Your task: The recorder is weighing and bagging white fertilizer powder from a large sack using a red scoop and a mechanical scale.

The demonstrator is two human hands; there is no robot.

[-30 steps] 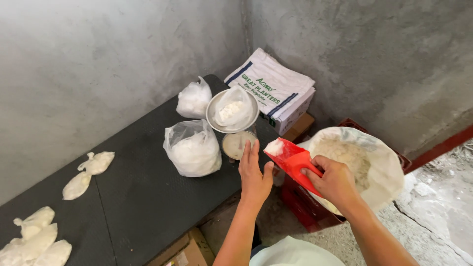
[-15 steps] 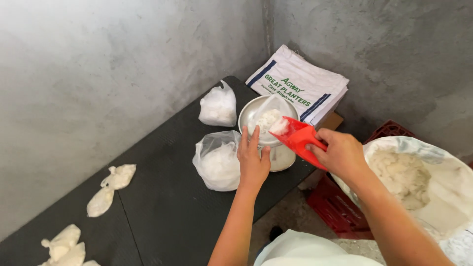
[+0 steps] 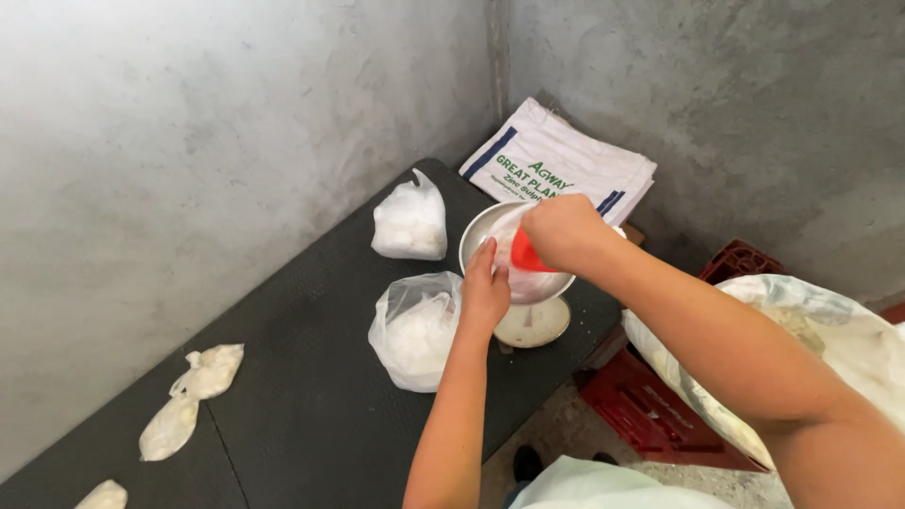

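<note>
Head view: the right hand point(image 3: 564, 232) is closed in a fist over a red scoop point(image 3: 530, 257), tipped down into a metal bowl point(image 3: 490, 231) that sits near the middle of the frame. Most of the scoop is hidden under the knuckles; only a red wedge shows at 7 o'clock of the fist, and what it carries cannot be made out. The left hand point(image 3: 485, 292) lies at 6 o'clock of the bowl, fingers together and stretched up against the bowl's near rim, touching it with nothing gripped. The bowl rests on a scale with a pale round dial point(image 3: 534, 324), half covered by the bowl and the hand.

A filled clear plastic bag point(image 3: 415, 330), mouth open, stands just beside the left hand at 9 o'clock. A second, tied bag point(image 3: 409, 224) sits at 9 o'clock of the bowl, apart from it. Folded white sacks point(image 3: 558, 168) lie at 12 o'clock against the wall corner. Empty crumpled bags point(image 3: 193, 396) lie well apart at 8 o'clock; one at the bottom edge is cut off.

The dark table point(image 3: 283, 358) has bare surface between the bags, and its near edge runs just under the scale. A large open sack point(image 3: 839, 330) at 3 o'clock rests over a red crate point(image 3: 650, 405) and is cut off by the frame; the right forearm hides part of it
</note>
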